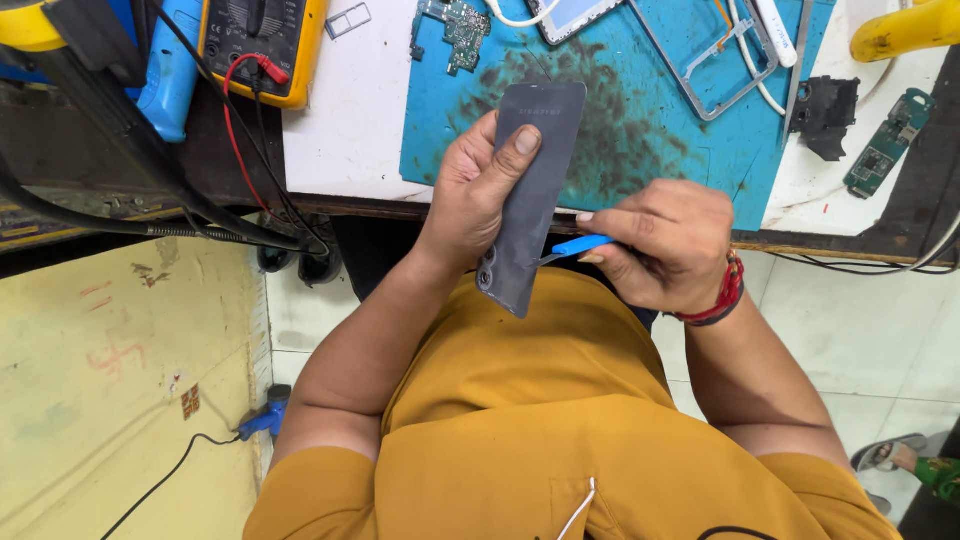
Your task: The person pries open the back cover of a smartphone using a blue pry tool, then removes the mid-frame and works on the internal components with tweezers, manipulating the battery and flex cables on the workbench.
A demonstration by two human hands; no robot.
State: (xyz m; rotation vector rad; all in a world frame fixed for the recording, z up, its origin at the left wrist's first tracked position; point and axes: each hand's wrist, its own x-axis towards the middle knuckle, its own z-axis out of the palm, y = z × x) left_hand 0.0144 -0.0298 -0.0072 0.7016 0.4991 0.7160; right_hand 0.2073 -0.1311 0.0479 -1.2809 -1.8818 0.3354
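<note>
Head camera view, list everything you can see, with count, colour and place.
phone back cover: one, dark grey, held upright over the bench edge
pry tool: one, blue handle, tip at the cover's edge
work mat: one, teal, stained, on the bench
multimeter: one, yellow, top left
circuit boards: two, green, one on the mat, one far right
metal frame: one, silver, on the mat
left hand: grips the cover
right hand: fingers hold the pry tool
</note>
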